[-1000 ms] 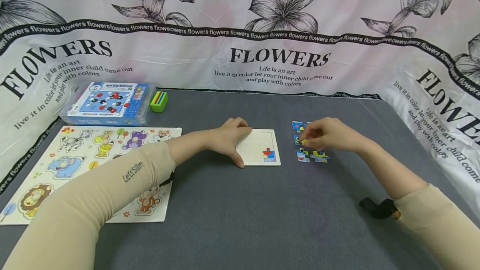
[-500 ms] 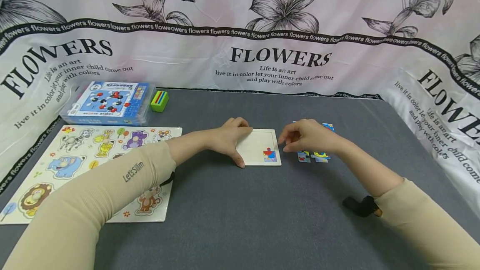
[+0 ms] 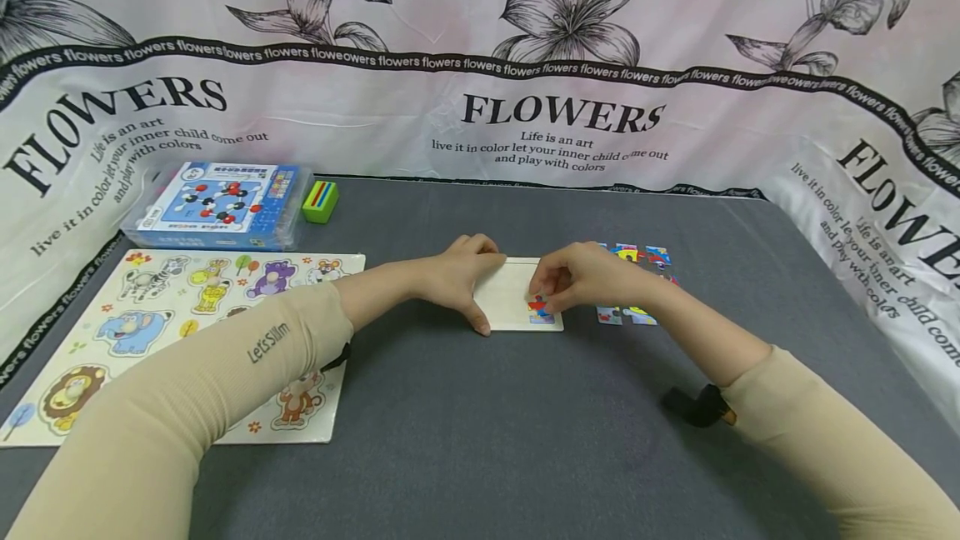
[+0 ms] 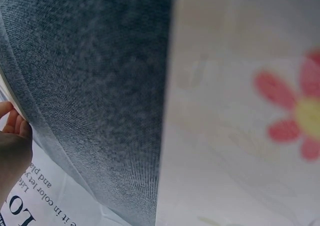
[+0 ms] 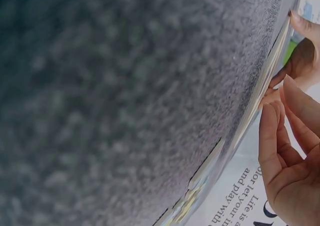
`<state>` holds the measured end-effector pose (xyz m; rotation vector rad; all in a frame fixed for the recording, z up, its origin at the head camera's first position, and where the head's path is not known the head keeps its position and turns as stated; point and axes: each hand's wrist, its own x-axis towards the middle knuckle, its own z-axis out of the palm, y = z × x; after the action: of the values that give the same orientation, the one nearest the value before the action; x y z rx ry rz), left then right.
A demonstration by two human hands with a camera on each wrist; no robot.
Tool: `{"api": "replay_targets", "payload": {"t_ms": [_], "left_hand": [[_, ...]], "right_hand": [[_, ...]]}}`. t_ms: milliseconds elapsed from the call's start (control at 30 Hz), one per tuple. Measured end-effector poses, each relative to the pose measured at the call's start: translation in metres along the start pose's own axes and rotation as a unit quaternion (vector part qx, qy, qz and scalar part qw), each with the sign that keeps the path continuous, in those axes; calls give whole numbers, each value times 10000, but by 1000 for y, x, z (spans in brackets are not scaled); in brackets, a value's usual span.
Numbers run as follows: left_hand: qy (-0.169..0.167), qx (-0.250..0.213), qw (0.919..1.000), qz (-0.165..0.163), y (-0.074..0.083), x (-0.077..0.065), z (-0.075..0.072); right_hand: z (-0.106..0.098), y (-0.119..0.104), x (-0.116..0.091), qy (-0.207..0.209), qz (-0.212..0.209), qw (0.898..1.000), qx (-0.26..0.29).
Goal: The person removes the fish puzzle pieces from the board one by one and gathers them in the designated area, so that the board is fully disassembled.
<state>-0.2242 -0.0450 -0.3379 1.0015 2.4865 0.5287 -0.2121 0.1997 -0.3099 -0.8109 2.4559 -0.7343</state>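
Note:
My left hand (image 3: 461,275) grips the left side of a small cream puzzle board (image 3: 506,298), thumb at the near edge and fingers at the far edge. One jigsaw piece (image 3: 540,314), red and blue, lies in the board's near right corner. Right above it, my right hand (image 3: 592,275) pinches a puzzle piece, which the fingers hide. The right wrist view shows the thumb and fingertips (image 5: 269,110) brought together over the board's edge. Several loose puzzle pieces (image 3: 640,317) lie on the grey cloth right of the board, partly behind the right hand.
A large animal puzzle board (image 3: 172,365) lies at the left, under the left forearm. Behind it stand a clear and blue box (image 3: 217,207) with molecule models pictured on it and a green block (image 3: 320,202) with striped top. A flower-printed curtain (image 3: 360,132) closes off the back.
My right hand has moved left from the loose pieces to the board's right part, uncovering more of those pieces. The left hand has kept its grip on the board.

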Motion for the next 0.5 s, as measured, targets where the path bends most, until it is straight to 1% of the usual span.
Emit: {"api": "replay_targets", "payload": {"t_ms": [267,500], "left_hand": [[-46,-32,10000,-7,0,1,-1],[-41,-47,10000,1,0,0,-1]], "right_hand": [[4,-1,4,-67,-73,9999,-123],[7,-2,6,-77,-5,9998,-200]]}}
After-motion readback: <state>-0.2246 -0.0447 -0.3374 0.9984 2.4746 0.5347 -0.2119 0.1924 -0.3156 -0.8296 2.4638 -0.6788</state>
